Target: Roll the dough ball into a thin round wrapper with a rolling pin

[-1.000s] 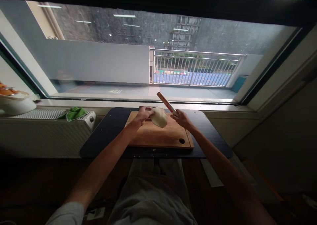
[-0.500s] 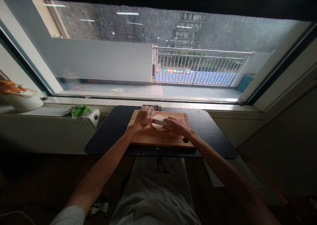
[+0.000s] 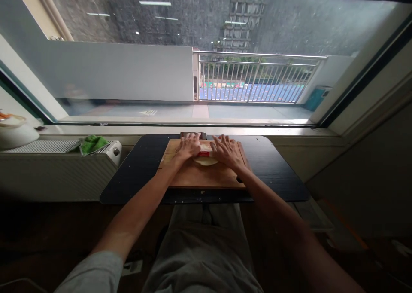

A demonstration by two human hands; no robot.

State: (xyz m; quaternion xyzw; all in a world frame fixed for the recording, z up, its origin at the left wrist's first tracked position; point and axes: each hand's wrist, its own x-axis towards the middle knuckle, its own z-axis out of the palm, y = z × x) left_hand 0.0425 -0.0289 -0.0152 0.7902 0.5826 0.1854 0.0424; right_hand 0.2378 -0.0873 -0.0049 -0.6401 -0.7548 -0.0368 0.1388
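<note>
A wooden cutting board lies on a dark tabletop, with a flat round of pale dough on it. Across the dough lies a rolling pin with a red and white label, its ends hidden under my hands. My left hand rests over the left end of the pin, fingers stretched forward. On the right end presses my right hand, its fingers spread and pointing away from me. Both palms touch the pin from above, and neither hand wraps round it.
The dark table stands against the window sill. A small dark box sits behind the board. To the left are a radiator, a green cloth and a white container.
The rolling pin has turned from slanted to level across the dough, its red label now between my hands. My right hand has moved forward and spread its fingers; my left fingers have straightened.
</note>
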